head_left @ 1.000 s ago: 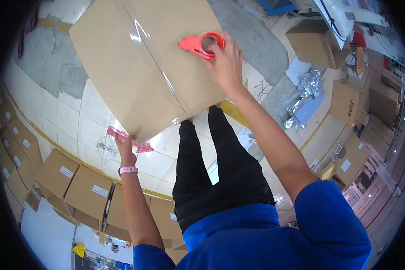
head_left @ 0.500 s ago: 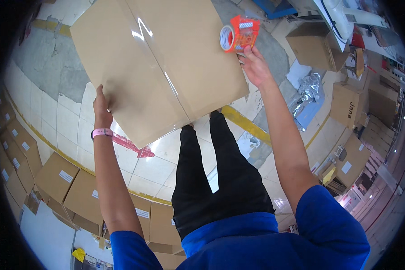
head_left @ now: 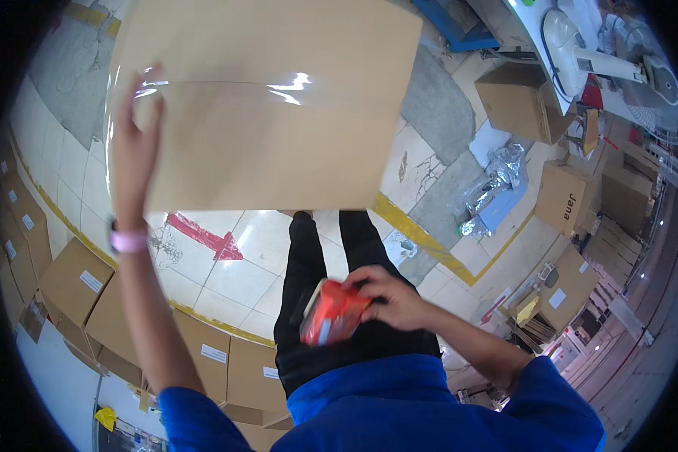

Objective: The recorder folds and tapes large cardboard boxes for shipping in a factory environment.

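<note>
A large brown cardboard box fills the upper part of the head view, with clear tape running from side to side across its face. My left hand is at the box's left side, over the end of the tape strip, slightly blurred, its fingers stretched and apart. In front of my thighs, my right hand grips a red tape dispenser, which is smeared by motion. The dispenser is away from the box.
Closed cartons with white labels line the lower left. Crumpled silvery film lies on the floor at right, near more cartons. A white fan stands at upper right. Yellow lines and a red arrow mark the floor.
The box has turned, so its tape now runs sideways rather than away from me. My right hand has brought the tape dispenser down to my lap. My left hand has moved onto the tape's end.
</note>
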Tool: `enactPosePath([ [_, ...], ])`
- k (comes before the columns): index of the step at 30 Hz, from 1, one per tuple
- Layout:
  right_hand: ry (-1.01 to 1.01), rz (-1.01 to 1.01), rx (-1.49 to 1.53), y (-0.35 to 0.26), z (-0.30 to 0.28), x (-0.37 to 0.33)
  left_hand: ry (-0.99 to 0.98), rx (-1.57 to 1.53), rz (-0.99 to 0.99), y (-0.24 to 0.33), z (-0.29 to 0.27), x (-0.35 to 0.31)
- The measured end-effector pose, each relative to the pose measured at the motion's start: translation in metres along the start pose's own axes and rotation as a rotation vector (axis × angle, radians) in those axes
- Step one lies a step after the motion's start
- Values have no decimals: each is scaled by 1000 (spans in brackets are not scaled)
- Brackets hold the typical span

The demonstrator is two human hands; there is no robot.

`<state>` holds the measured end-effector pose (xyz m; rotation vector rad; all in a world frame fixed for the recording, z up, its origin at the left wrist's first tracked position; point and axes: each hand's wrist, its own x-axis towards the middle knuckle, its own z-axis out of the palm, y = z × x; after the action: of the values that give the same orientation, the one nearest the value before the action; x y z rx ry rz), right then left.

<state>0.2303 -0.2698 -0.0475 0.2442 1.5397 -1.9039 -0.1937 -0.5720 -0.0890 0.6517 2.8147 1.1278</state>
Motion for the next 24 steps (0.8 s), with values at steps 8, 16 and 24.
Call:
enactPosePath([
  [8,365,14,-598,-54,-120,44,-264,320,-589,50,132,-234],
  [16,239,-68,-830,-80,-143,112,-405,289,-504,78,171,-285],
  [24,-107,-128,-876,-84,-103,147,-354,464,-430,31,122,-342],
])
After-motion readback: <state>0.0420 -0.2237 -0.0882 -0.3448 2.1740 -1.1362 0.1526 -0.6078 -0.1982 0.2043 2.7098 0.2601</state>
